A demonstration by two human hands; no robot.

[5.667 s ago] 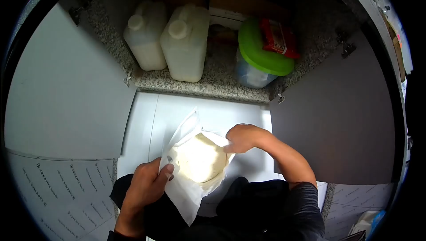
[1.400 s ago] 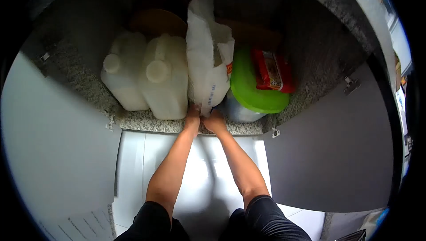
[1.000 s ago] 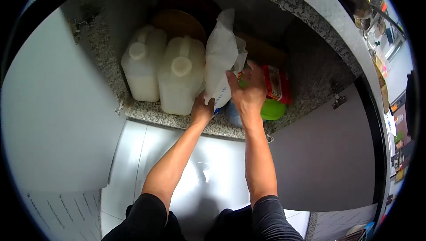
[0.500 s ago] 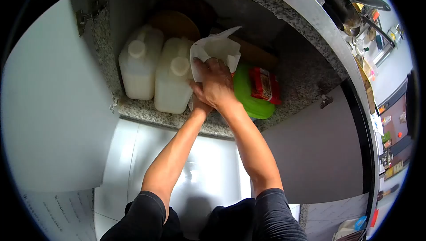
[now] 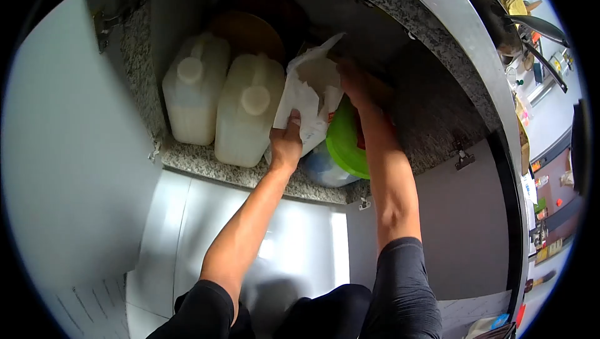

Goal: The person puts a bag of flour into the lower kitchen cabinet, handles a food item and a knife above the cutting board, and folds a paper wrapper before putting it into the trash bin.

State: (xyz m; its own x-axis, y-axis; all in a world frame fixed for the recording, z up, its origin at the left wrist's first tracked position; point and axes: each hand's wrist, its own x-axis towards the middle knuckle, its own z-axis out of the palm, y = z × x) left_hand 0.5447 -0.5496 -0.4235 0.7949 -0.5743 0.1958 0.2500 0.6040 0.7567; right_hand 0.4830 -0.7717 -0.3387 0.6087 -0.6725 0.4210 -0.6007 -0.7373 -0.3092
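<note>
A white sack [image 5: 300, 98] with a torn, gaping top stands in the low cupboard, tilted a little. My left hand [image 5: 286, 145] is closed on its near left side, the thumb lying on the outside. At its far right edge, in shadow, my right hand [image 5: 355, 83] has its fingers bent against the rim; the fingertips are hard to see. Just right of the sack is a green basin [image 5: 347, 145], partly covered by my right forearm. A red packet [image 5: 360, 133] in the basin is mostly hidden behind that arm.
Two whitish plastic jugs [image 5: 250, 123] stand left of the sack. Behind them leans a round brown board [image 5: 247, 36]. A bluish, clear-looking object [image 5: 328, 167] sits below the basin by the cupboard's granite edge [image 5: 212, 161]. Open doors flank me, the left door [image 5: 81, 151] and the right door [image 5: 450, 226].
My right hand has left the front of the sack and moved right and back to its far edge. My left hand now shows on the near side. The sack has shifted slightly right.
</note>
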